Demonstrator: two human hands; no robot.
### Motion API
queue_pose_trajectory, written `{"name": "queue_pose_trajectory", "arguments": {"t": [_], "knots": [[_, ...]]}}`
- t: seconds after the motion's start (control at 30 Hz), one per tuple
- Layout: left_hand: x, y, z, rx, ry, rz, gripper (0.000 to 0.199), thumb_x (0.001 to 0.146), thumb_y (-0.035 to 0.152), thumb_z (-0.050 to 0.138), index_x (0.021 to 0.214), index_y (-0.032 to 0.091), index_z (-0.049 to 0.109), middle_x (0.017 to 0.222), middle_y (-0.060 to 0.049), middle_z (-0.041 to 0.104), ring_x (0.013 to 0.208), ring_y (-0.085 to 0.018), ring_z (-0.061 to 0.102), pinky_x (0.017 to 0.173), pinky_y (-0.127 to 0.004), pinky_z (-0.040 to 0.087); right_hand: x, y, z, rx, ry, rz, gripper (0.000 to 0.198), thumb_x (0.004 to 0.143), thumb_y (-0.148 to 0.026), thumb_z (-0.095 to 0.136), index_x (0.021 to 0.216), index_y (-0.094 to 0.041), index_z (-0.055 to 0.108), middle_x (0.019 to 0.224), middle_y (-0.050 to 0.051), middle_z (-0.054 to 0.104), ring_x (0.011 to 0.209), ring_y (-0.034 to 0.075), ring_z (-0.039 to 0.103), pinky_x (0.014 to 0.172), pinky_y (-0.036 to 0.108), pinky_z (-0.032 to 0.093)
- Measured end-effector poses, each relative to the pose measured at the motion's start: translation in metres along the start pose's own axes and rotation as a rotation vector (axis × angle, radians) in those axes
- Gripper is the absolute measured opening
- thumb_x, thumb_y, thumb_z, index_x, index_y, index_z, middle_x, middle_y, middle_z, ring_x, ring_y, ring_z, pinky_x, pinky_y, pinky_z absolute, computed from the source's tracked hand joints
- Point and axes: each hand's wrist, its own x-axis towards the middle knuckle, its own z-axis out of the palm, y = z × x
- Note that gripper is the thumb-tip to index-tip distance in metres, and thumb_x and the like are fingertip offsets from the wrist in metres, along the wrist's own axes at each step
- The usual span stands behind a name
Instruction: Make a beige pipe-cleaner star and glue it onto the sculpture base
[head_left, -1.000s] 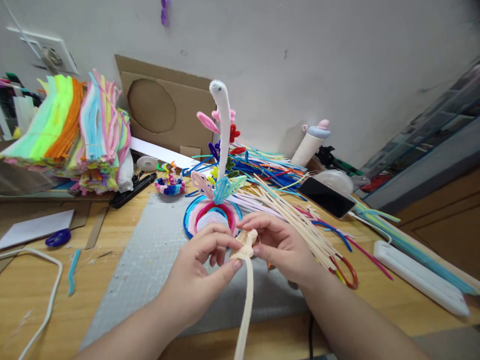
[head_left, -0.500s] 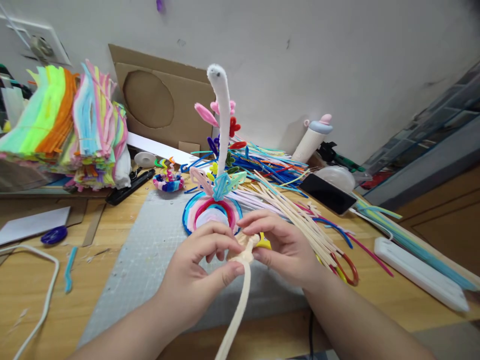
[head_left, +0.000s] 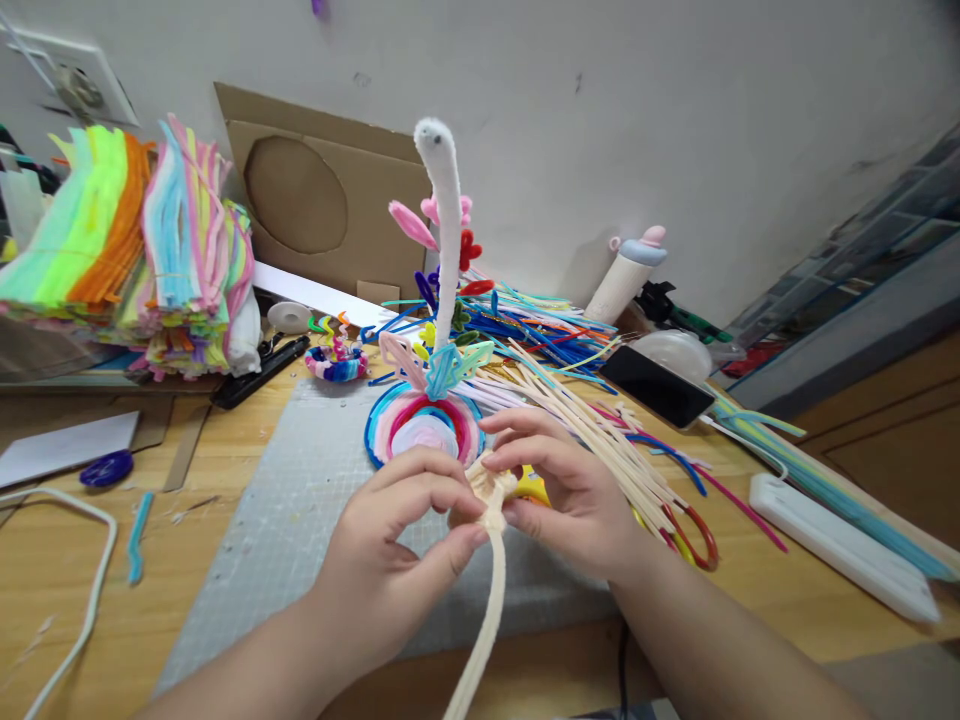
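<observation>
Between my fingers is a cream pipe cleaner piece (head_left: pixel 493 590), bent into small loops at its top, with a long stem hanging toward me. My left hand (head_left: pixel 405 540) pinches it from the left, thumb and fingertips closed at the base of the loops. From the other side my right hand (head_left: pixel 566 495) grips the looped part with thumb and fingers. Just beyond stands a round coiled base (head_left: pixel 375 425) in blue, pink and red, bearing a tall white stalk (head_left: pixel 447 230) and pastel butterfly-like loops (head_left: pixel 444 372). Something yellow (head_left: pixel 534 486) shows partly behind my right fingers.
A grey cutting mat (head_left: pixel 247 560) lies under my hands. Loose cream pipe cleaners (head_left: pixel 592 430) spread to the right, near a phone (head_left: pixel 656 385) and a white power strip (head_left: pixel 840 545). Bundled pipe cleaners (head_left: pixel 82 220) stand at left, beside cardboard (head_left: pixel 375 190).
The hanging stem has swung slightly to the right, and the loops have tilted a little between my fingers. My right fingers have shifted slightly; both hands keep their grip.
</observation>
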Motion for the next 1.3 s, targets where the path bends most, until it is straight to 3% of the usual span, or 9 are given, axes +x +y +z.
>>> {"name": "queue_pose_trajectory", "arguments": {"t": [0.23, 0.53, 0.8, 1.03, 1.17, 1.3], "knots": [[0.002, 0.001, -0.001, 0.103, 0.026, 0.118, 0.014, 0.077, 0.006, 0.06, 0.083, 0.019, 0.063, 0.086, -0.004, 0.061, 0.08, -0.014, 0.059, 0.07, -0.025, 0.049, -0.001, 0.0, 0.001, 0.042, -0.018, 0.043, 0.031, 0.078, -0.024, 0.069, 0.109, -0.029, 0.063, 0.124, 0.007, 0.052, 0.119, 0.026, 0.046, 0.089, 0.038, 0.045], [0.001, 0.0, 0.0, 0.135, 0.054, 0.098, 0.013, 0.078, 0.008, 0.059, 0.081, 0.019, 0.063, 0.085, -0.005, 0.062, 0.079, -0.016, 0.06, 0.07, -0.027, 0.05, -0.003, -0.003, 0.001, 0.09, 0.02, 0.067, 0.035, 0.081, -0.011, 0.058, 0.11, -0.031, 0.062, 0.124, 0.006, 0.051, 0.114, 0.024, 0.048, 0.083, 0.036, 0.045], [0.002, 0.0, 0.0, 0.159, 0.078, 0.105, 0.013, 0.077, 0.007, 0.059, 0.08, 0.018, 0.063, 0.083, -0.004, 0.062, 0.079, -0.015, 0.06, 0.07, -0.026, 0.049, 0.001, -0.002, 0.0, 0.336, 0.122, 0.097, 0.021, 0.082, -0.023, 0.062, 0.102, -0.029, 0.067, 0.106, 0.005, 0.059, 0.093, 0.02, 0.055, 0.079, 0.033, 0.046], [0.002, -0.001, 0.001, 0.179, 0.06, 0.113, 0.014, 0.077, 0.005, 0.059, 0.081, 0.018, 0.063, 0.084, -0.004, 0.061, 0.079, -0.015, 0.06, 0.071, -0.027, 0.049, 0.001, 0.003, 0.001, 0.601, 0.238, 0.314, 0.02, 0.072, -0.03, 0.075, 0.092, -0.028, 0.07, 0.092, 0.002, 0.066, 0.081, 0.016, 0.058, 0.073, 0.028, 0.049], [0.001, -0.001, 0.001, 0.191, 0.054, 0.119, 0.014, 0.077, 0.005, 0.059, 0.082, 0.019, 0.063, 0.085, -0.005, 0.061, 0.08, -0.015, 0.06, 0.071, -0.028, 0.05, 0.003, 0.004, -0.001, 0.719, 0.274, 0.386, 0.025, 0.065, -0.031, 0.08, 0.087, -0.027, 0.069, 0.079, 0.001, 0.063, 0.064, 0.012, 0.054, 0.055, 0.024, 0.045], [0.0, -0.001, 0.002, 0.198, 0.05, 0.155, 0.015, 0.077, 0.004, 0.059, 0.082, 0.018, 0.063, 0.085, -0.004, 0.061, 0.08, -0.015, 0.059, 0.071, -0.027, 0.05, 0.005, 0.007, 0.001, 0.626, 0.317, 0.441, 0.02, 0.065, -0.029, 0.08, 0.08, -0.023, 0.069, 0.066, -0.002, 0.06, 0.054, 0.009, 0.05, 0.048, 0.021, 0.04]]}}
